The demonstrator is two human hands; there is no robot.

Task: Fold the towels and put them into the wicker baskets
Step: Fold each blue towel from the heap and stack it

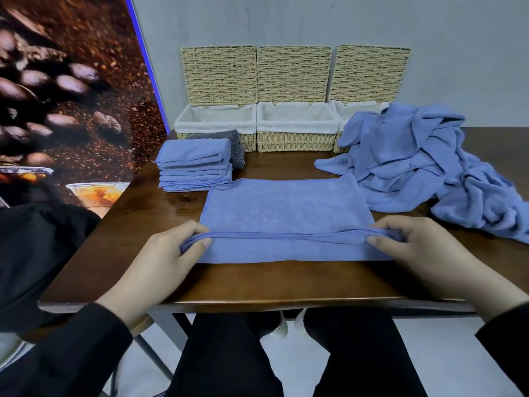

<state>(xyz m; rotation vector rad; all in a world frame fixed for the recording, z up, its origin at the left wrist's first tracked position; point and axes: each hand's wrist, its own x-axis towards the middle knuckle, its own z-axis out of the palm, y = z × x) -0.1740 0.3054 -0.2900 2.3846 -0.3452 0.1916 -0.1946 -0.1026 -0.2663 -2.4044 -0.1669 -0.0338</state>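
Observation:
A blue towel (286,209) lies flat on the brown table (257,282) in front of me. Its near edge is turned over in a narrow fold. My left hand (169,253) pinches the left end of that fold, and my right hand (415,247) pinches the right end. A stack of folded blue towels (194,164) sits at the back left, with a dark grey folded towel (236,146) behind it. A heap of unfolded blue towels (423,164) covers the right side. Three wicker baskets with white liners and raised lids stand at the back: left (214,118), middle (296,130), right (352,110).
A grey wall rises behind the baskets. A panel printed with coffee beans (65,96) stands along the table's left side. A dark chair or bag (34,247) is at my left. My legs are under the near table edge.

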